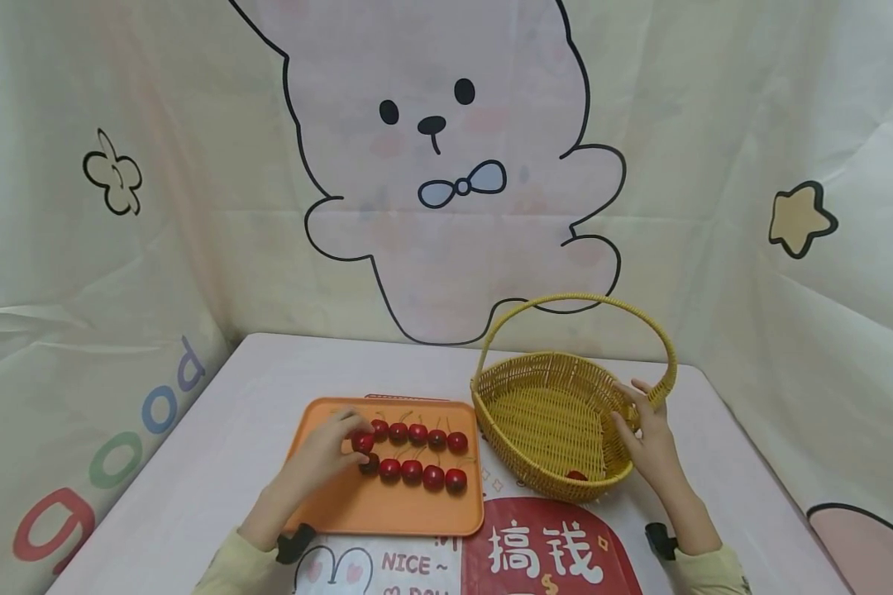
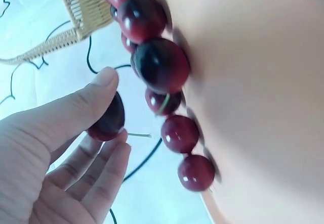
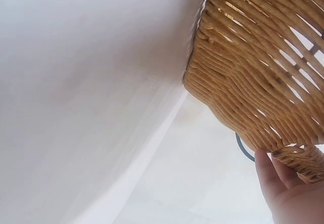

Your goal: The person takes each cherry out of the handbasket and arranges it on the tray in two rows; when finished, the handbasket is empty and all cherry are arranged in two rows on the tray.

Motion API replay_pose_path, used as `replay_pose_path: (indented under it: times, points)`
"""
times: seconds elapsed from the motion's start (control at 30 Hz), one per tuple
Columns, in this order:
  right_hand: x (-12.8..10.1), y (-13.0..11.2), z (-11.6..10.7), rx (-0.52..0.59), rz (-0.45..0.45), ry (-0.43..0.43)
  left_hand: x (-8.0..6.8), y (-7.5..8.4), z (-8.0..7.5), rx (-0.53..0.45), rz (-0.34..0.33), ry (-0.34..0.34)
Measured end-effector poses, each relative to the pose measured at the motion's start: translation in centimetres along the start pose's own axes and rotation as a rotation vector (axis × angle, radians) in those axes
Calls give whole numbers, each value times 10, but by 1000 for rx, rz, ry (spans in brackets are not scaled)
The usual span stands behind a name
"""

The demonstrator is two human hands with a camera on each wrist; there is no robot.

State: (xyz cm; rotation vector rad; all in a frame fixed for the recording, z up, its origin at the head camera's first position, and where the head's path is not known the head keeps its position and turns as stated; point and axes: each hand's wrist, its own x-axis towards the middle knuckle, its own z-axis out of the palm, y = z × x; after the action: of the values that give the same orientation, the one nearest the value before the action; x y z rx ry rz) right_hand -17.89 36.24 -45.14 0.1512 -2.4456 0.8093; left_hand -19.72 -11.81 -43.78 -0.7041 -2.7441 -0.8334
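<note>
Cartoon-rabbit cloth drapes the wall behind a pale counter (image 1: pixel 216 463), where a person works with both bare hands. An orange tray (image 1: pixel 342 512) lies near the counter's front edge, left of centre, carrying two rows of red cherries (image 1: pixel 422 473) along its far right part. The left hand (image 1: pixel 320 453) rests over the tray's left half, at the left end of the rows; its thumb and fingers (image 2: pixel 101 168) pinch one dark cherry (image 2: pixel 108 119), lifted just clear of the others in the left wrist view, a thin stem sticking out from it. A yellow wicker basket (image 1: pixel 536 413) with a tall looped handle stands just right of the tray, close to it but whether the two touch cannot be told. One red cherry (image 1: pixel 576 475) lies inside the basket, near its front wall. The right hand (image 1: pixel 651 442) grips the basket's right rim, thumb inside the weave and fingers (image 3: pixel 268 176) curled round the outside. Red printed paper (image 1: pixel 558 549) with white characters lies at the counter's front edge, under the basket's near side.
</note>
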Motion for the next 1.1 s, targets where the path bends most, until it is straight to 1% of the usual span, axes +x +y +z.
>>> replay_pose_path:
  times: [0.2,0.37,0.43,0.53,0.6,0.83,1.1]
  points:
    - [-1,-1,0,4,9,0,-4,-10,-6,-12,-15,-36]
    - [0,-2,-2,5,14,-3,-5,-11,-9,-15,-27,-68]
    - [0,-2,-2,4,15,-4,-5,-11,-9,-10,-53,-84]
    - [0,-3,-2,5,13,-4,-5,-13,-7,-1,-96,-108]
    - [0,-3,-1,3,11,-3,-5,-14,-5,7,-108,-119]
    - [1,-1,0,4,-4,3,-7,-20,0,23,-112,-140]
    - [1,-1,0,-4,2,0,-8,-22,4,18,-129,-152]
